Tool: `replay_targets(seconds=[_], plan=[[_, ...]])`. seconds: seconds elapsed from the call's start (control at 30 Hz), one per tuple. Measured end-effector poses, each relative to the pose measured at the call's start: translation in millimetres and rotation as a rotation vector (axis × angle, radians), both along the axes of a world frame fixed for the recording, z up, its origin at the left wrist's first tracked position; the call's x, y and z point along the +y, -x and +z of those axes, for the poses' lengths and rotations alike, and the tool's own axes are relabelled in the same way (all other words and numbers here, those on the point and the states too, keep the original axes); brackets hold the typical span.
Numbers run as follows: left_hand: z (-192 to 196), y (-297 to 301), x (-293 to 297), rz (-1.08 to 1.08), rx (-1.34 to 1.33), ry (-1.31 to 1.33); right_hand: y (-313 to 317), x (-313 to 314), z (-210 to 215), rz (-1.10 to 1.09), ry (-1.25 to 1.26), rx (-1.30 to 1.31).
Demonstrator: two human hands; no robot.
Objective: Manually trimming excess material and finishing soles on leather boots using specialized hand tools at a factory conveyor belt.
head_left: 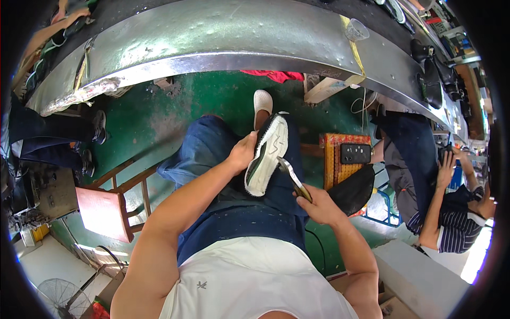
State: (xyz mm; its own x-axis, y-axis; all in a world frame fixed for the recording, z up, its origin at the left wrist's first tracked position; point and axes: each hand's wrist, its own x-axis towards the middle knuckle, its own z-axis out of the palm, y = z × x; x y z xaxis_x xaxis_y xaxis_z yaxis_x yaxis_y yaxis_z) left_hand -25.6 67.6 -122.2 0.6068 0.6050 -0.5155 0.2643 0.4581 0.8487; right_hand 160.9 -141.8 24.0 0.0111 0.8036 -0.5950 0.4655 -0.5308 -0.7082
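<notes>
Above my lap, my left hand [243, 154] is closed round the side of a shoe [270, 154]. The shoe's pale underside faces up, with dark material along its edge and a squiggly line across the bottom. My right hand [319, 206] grips the handle of metal pincers [290, 174] with a curved head. Their tip rests at or very near the shoe's right edge; contact cannot be made out. My fingers partly hide the handle.
A long metal workbench [212, 37] curves across the front, bearing a clear plastic cup [356, 30] and dark shoes [433, 80]. A wooden stool [106, 212] stands at left. At right, a black phone [355, 153] lies on a woven seat [334, 170]. Co-workers are on both sides.
</notes>
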Motion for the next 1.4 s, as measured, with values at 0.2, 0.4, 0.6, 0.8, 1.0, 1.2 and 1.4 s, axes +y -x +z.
replay_targets(seconds=[0.2, 0.4, 0.6, 0.8, 1.0, 1.2, 1.4], plan=[[-1, 11, -19, -0.089, -0.002, -0.353, -9, 28, 4, 0.221, -0.251, -0.176], [-3, 24, -34, -0.075, -0.005, -0.438, -12, 99, 51, 0.479, 0.116, -0.289], [3, 33, -30, -0.098, 0.004, -0.499, -28, 150, 51, 0.627, 0.538, -0.147], [3, 37, -16, -0.134, -0.058, -0.499, -52, 158, 14, 0.76, 0.156, -0.265], [15, 35, 6, -0.289, -0.057, -0.391, -83, 142, -69, 0.693, -0.121, -0.122], [21, 33, 16, -0.367, 0.012, -0.252, -91, 131, -104, 0.682, -0.376, -0.103], [26, 12, 19, -0.38, 0.074, -0.3, -77, 85, -72, 0.391, -0.149, -0.073]])
